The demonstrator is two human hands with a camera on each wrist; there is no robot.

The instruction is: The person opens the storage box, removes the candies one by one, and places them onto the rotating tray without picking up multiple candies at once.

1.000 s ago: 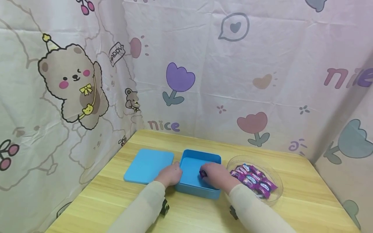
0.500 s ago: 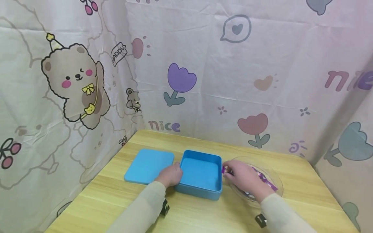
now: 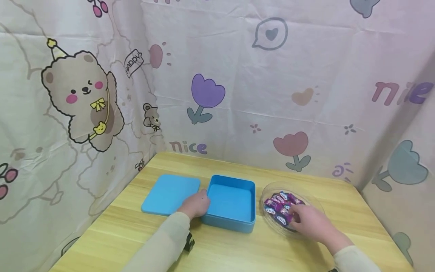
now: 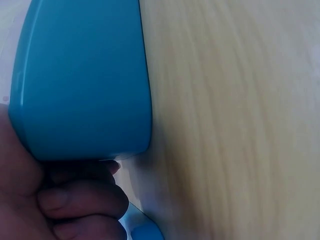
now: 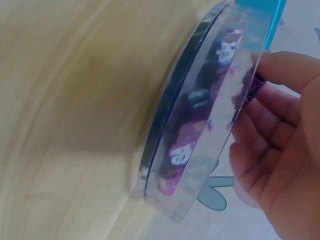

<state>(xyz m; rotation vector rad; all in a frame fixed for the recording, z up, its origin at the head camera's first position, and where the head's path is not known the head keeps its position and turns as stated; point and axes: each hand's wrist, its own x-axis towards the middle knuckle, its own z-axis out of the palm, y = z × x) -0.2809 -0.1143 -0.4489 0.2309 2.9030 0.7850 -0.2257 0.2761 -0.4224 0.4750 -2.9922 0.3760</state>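
A square blue box (image 3: 228, 223) without a cover stands on the table, its inside bare. My left hand (image 3: 195, 204) grips its left side, and the left wrist view shows curled fingers (image 4: 82, 200) by the box corner. To the right sits a clear round dish (image 5: 212, 175) with several purple-wrapped candies (image 3: 279, 200). My right hand (image 3: 312, 223) is at the dish's near right side, fingertips among the candies. In the right wrist view, a purple-wrapped candy (image 5: 255, 89) shows pinched between thumb and fingers, mostly hidden.
A flat blue lid (image 3: 170, 194) lies on the wooden table (image 3: 224, 251) left of the box. Printed cloth (image 3: 251, 75) hangs along the table's back and sides.
My right hand came out of the box with a purple-wrapped candy and moved right to the dish. The left hand stayed on the box. The head view shifted slightly.
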